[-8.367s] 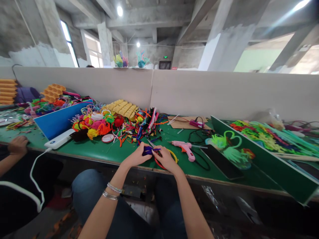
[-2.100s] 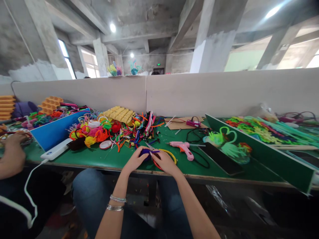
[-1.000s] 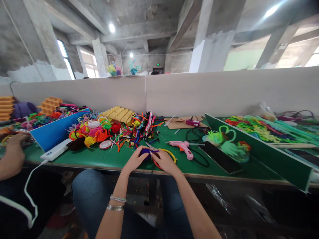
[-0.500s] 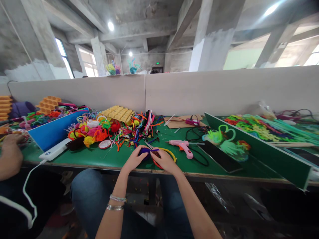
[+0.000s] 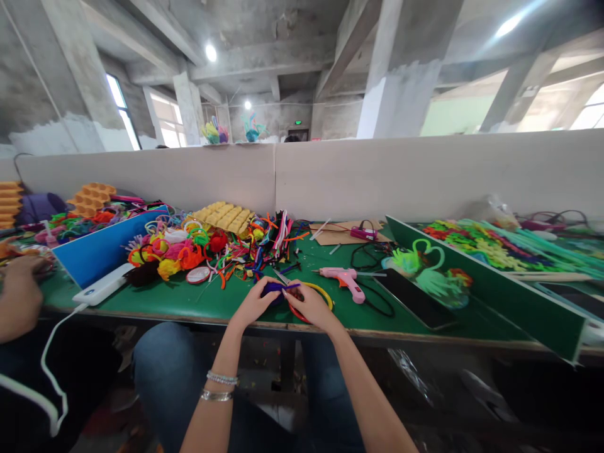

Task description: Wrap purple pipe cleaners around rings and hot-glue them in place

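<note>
Close together at the table's front edge, my left hand (image 5: 252,303) and my right hand (image 5: 312,307) both hold a bundle of purple pipe cleaners (image 5: 274,287). The left fingers are wrapped around its left side. My right thumb and fingertips pinch a strand that sticks out to the right. Under the right hand lie scissors with red and yellow handles (image 5: 326,296); their blades point away from me, and the hand partly hides them. A pink hot glue gun (image 5: 346,278) rests on its side just right of my right hand.
On the green table (image 5: 189,301), colourful pipe cleaner pieces (image 5: 177,251) heap up left, with a yellow egg tray (image 5: 224,217) behind. Right are a black phone (image 5: 415,299), green pipe cleaner swans (image 5: 431,277) and a green divider (image 5: 491,289). A co-worker's hand (image 5: 21,277) is far left.
The purple strand's tip between my right fingers has shifted slightly. Both hands stay in nearly the same place, and the view has tilted a little.
</note>
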Demonstrator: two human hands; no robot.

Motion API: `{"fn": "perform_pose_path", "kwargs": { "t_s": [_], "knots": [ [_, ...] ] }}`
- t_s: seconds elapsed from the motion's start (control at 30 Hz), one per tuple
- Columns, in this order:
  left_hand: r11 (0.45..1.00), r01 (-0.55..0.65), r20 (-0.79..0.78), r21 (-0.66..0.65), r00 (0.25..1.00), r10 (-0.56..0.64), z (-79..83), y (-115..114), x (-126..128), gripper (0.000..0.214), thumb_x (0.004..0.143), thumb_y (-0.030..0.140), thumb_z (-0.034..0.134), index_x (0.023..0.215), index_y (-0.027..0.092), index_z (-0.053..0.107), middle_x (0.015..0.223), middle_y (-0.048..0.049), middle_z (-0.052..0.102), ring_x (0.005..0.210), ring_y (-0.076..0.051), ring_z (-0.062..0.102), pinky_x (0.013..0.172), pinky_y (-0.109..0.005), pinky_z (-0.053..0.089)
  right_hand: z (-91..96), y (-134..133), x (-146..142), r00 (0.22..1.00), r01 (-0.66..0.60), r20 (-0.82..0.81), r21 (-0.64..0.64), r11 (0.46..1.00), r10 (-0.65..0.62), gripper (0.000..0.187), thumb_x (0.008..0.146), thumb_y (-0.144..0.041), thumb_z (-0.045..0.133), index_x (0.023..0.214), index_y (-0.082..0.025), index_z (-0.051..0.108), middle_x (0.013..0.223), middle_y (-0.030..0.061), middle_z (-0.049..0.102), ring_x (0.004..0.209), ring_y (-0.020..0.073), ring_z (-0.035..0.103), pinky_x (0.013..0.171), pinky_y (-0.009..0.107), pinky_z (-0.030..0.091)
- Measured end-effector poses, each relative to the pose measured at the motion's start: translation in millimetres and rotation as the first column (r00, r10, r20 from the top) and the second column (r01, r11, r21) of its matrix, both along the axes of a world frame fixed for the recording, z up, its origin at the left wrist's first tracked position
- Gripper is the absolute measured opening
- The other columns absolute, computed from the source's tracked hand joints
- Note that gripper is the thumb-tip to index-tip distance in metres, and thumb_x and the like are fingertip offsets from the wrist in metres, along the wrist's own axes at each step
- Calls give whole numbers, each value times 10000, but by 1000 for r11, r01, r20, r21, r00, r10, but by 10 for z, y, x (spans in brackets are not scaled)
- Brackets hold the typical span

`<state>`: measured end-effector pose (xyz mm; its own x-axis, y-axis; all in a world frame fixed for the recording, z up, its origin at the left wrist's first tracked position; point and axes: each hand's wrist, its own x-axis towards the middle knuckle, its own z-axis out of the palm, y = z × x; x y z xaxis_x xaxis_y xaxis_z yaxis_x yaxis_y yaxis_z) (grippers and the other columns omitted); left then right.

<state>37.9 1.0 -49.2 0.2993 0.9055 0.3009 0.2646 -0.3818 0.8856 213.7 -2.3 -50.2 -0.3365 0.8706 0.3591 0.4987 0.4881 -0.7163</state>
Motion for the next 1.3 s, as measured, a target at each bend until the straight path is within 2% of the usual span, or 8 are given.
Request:
{"fn": "perform_pose_path", "kwargs": {
  "t_s": [0.13,0.33,0.53,0.7,0.9,1.3],
  "knots": [
    [1000,-5,2,-10,1000,5,-2,-2,3,182,783,277,509,932,180,545,914,-7,570,893,-156,517,836,-268,396,-56,41,2,997,-5,-71,-42,999,2,231,818,-403,484,896,-192,535,739,-6,588,653,134,518,625,247,392],
    [1000,7,5,-17,1000,-7,-4,0,4,169,775,252,511,927,181,539,900,7,558,887,-144,507,826,-251,386,-55,70,20,987,-85,-147,-88,992,72,233,806,-422,498,880,-201,499,693,-35,522,631,113,483,590,225,369],
    [999,1,8,-32,1000,-1,-13,27,3,165,759,244,521,910,180,544,871,11,552,853,-143,501,793,-247,390,-59,91,37,984,-117,-149,-116,986,99,243,801,-431,499,887,-204,498,697,-34,530,634,115,486,597,231,371],
    [1000,1,-1,-21,1000,-1,-15,30,-3,169,755,237,523,912,183,554,886,6,563,867,-148,510,808,-252,387,-39,55,27,990,-86,-121,-97,992,74,250,806,-435,491,892,-202,513,733,-19,567,664,125,507,616,241,385],
    [999,13,23,-30,1000,-13,-7,11,-10,174,748,232,527,912,185,559,906,-1,573,893,-154,518,836,-257,389,-29,37,45,992,-93,-99,-92,991,83,222,825,-392,475,929,-201,519,814,2,597,760,141,550,714,268,412],
    [999,-9,-3,-54,1000,9,9,23,-20,186,738,248,518,906,182,565,872,0,575,867,-155,507,806,-260,395,-27,52,48,988,-115,-119,-128,985,100,215,811,-392,500,904,-198,510,778,-6,586,729,134,547,682,255,421]
  ]
}}
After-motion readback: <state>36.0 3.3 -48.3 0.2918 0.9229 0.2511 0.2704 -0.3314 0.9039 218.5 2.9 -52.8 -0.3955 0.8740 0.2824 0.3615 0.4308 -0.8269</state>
